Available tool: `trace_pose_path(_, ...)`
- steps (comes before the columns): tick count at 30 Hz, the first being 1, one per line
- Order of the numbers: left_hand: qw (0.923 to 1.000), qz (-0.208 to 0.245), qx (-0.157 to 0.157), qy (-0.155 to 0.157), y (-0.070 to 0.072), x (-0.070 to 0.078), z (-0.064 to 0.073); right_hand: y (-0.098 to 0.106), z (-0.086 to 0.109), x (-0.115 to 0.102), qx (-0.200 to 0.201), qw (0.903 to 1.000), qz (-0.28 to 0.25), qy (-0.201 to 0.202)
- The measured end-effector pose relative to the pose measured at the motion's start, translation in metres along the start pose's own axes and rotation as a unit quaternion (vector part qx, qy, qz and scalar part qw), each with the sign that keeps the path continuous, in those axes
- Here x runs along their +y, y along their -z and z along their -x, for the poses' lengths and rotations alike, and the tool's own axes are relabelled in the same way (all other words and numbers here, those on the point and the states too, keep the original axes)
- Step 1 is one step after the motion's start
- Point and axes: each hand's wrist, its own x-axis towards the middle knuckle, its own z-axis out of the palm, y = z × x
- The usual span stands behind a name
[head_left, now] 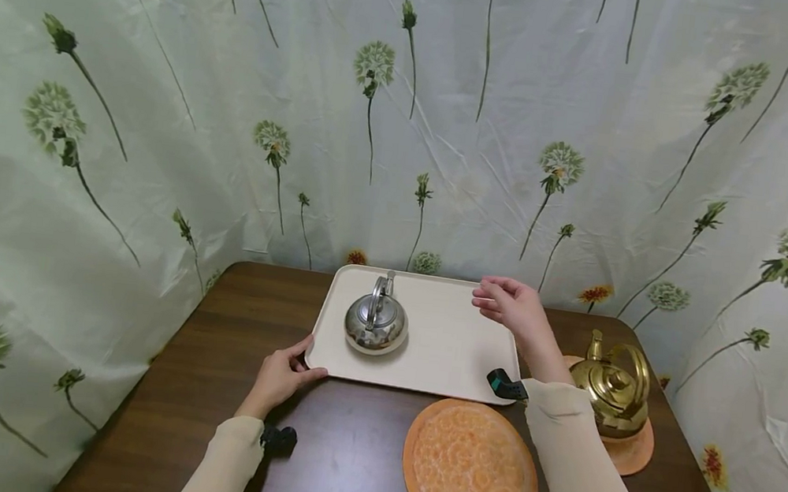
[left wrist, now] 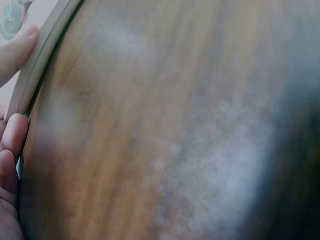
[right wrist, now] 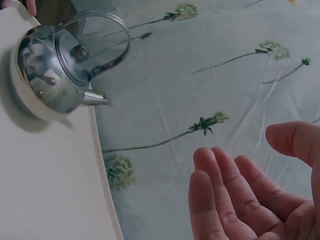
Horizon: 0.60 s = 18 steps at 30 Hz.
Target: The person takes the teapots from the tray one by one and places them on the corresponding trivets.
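A cream rectangular tray (head_left: 456, 339) lies at the back of the wooden table. On its left half stands a shiny silver kettle (head_left: 375, 325), its spout toward the curtain; the right wrist view shows the same kettle (right wrist: 55, 70) with its arched handle raised. My left hand (head_left: 285, 378) grips the tray's near left corner. In the left wrist view its thumb (left wrist: 20, 50) lies over the rim, with fingers curled at the outer side. Above the tray's far right part, my right hand (head_left: 512, 309) is held with relaxed fingers and nothing in them.
On the right, a gold kettle (head_left: 615, 386) stands on an orange round mat (head_left: 637, 456), beyond my right forearm. Another orange round mat (head_left: 472, 467) lies in front of the tray. A floral curtain (head_left: 434, 123) hangs behind the table (head_left: 231, 309).
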Motion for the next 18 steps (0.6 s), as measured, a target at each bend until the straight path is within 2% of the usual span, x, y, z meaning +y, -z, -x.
trace_pose_path(6, 1.0, 0.002, 0.002, 0.007, -0.001, 0.0, 0.0, -0.024, -0.012, 0.005, -0.028, 0.9995, 0.0, -0.011)
trace_pose_path(18, 1.0, 0.005, 0.005, -0.001, -0.001, -0.001, -0.001, -0.074, -0.025, 0.008, -0.055, 0.9979, -0.021, -0.029)
